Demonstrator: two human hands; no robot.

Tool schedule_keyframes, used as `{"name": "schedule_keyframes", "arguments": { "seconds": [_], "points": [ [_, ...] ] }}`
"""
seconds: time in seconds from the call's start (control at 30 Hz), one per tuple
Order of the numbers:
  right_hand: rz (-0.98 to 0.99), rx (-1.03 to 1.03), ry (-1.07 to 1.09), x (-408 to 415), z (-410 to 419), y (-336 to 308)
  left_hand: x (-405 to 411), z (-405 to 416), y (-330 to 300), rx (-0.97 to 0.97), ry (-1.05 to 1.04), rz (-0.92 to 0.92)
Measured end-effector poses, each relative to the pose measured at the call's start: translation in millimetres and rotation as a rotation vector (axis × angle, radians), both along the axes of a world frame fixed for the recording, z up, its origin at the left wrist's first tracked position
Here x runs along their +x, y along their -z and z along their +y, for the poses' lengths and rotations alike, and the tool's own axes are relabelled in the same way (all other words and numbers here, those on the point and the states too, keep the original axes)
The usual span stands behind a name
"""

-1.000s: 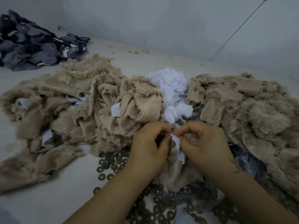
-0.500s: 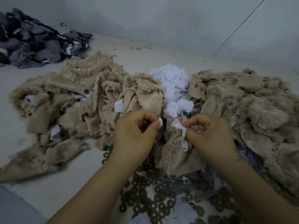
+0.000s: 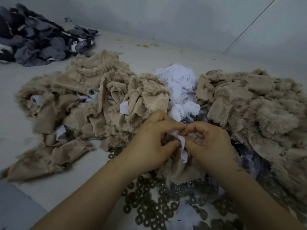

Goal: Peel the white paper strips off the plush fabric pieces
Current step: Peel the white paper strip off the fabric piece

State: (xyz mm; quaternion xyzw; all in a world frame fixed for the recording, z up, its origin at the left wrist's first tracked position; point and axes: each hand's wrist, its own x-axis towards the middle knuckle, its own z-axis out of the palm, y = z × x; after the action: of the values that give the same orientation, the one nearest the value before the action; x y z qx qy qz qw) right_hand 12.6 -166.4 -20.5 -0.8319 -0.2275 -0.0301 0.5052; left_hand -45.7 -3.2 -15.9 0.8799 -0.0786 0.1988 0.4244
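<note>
1. Where the two hands meet at the middle of the head view, the left hand (image 3: 152, 141) and right hand (image 3: 211, 143) are curled shut, fingertips almost touching, both pinching one beige plush piece (image 3: 181, 170) and the white paper strip (image 3: 182, 146) that hangs from it between them.
2. How the strip is fixed to the fabric is hidden behind the fingers, and which hand grips paper and which grips plush cannot be told apart.
3. The piece's lower edge lies over a scatter of dark ring-shaped washers (image 3: 149, 205), partly covered by both forearms and cut off at the bottom edge.
4. A heap of beige plush (image 3: 79, 103) on the left shows several white strips still stuck on; another beige heap (image 3: 259, 113) on the right runs out of frame.
5. Crumpled white paper (image 3: 179, 83) sits between the heaps.
6. A grey fabric pile (image 3: 33, 39) at the far left is cropped.
7. No writing or label is legible anywhere.
</note>
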Motion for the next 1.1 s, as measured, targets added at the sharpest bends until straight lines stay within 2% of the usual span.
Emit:
{"name": "schedule_keyframes", "arguments": {
  "seconds": [0.17,0.27,0.3,0.43,0.5,0.7,0.8,0.97,1.1],
  "points": [
    [-0.013,-0.003,-0.01,3.1,-0.2,1.3,11.4,-0.3,-10.7,-0.007,0.013,-0.075],
    [-0.041,-0.044,-0.014,6.2,-0.9,4.5,14.9,3.9,-19.1,-0.213,0.053,0.06],
    [-0.037,-0.054,-0.025,6.8,-1.1,4.4,17.4,5.0,-23.5,-0.228,0.08,0.105],
    [-0.065,-0.082,-0.077,5.9,-0.3,5.1,33.1,3.6,-37.6,0.131,0.147,0.189],
    [-0.09,-0.09,-0.062,6.0,-0.7,6.9,41.2,-1.0,-38.7,0.214,0.152,0.174],
    [0.102,0.011,0.001,11.5,-3.7,9.5,44.1,-20.5,-24.7,0.198,-0.139,-0.047],
    [0.128,0.06,0.016,9.4,-4.0,9.1,30.0,-25.5,-14.9,0.229,-0.249,-0.143],
    [0.249,0.197,0.005,6.1,-1.2,8.0,3.2,-28.8,-0.6,0.024,-0.256,0.018],
    [0.246,0.178,0.012,2.9,0.6,6.4,2.6,-29.6,7.7,0.004,-0.308,0.026]
  ]
}}
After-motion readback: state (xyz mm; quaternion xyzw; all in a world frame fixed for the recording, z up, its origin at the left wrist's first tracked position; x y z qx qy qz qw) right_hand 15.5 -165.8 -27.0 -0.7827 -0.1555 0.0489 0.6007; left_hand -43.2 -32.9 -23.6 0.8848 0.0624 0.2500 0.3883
